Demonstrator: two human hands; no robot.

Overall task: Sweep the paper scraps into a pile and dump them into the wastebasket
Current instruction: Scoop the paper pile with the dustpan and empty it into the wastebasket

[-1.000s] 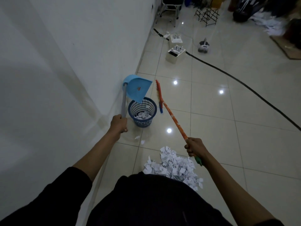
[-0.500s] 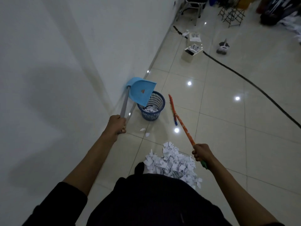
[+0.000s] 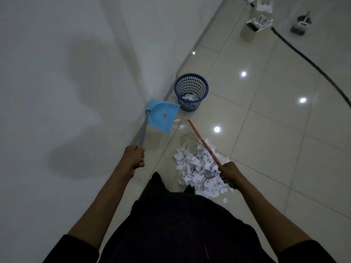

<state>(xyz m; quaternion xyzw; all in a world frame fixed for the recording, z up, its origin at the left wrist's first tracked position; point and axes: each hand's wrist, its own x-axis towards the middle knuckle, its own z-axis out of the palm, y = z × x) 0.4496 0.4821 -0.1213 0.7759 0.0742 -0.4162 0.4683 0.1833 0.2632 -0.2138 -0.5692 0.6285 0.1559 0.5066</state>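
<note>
dustpan [image 3: 163, 115] has come away from over the wastebasket [image 3: 191, 92] and now hangs just left of it, near the wall. scraps inside the basket; big paper pile [image 3: 201, 168] on the floor tiles by the feet. left hand [image 3: 133, 158] grips the grey dustpan handle. right hand [image 3: 228, 171] grips the orange broom [image 3: 204, 144] above the pile. black cable [image 3: 311, 62] well beyond.

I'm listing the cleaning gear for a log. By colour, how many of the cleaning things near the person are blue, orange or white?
Blue: 2, the dustpan and the wastebasket
Orange: 1, the broom handle
White: 1, the pile of paper scraps
Total: 4
</note>
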